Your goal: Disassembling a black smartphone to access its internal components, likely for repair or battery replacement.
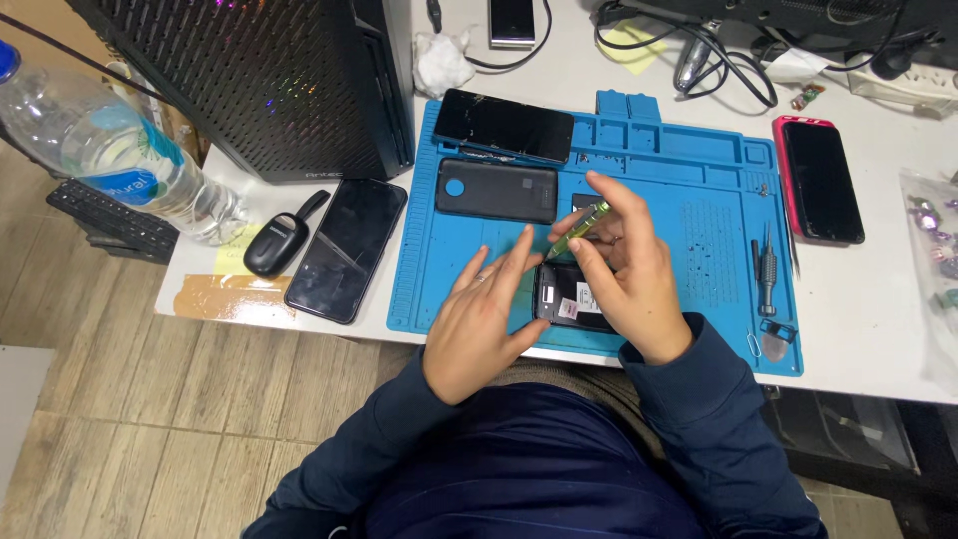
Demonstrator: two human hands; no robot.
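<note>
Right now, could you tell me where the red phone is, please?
In the head view, the red phone lies face up on the white table, just off the blue mat's right edge, beyond the right hand.

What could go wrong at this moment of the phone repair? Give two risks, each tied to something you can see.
1. The right hand holds a thin green tool pointed at the opened phone; a slip might scratch the exposed inside.
2. That phone lies near the mat's front edge, steadied only by the left hand; a push might send it off the table.
</note>
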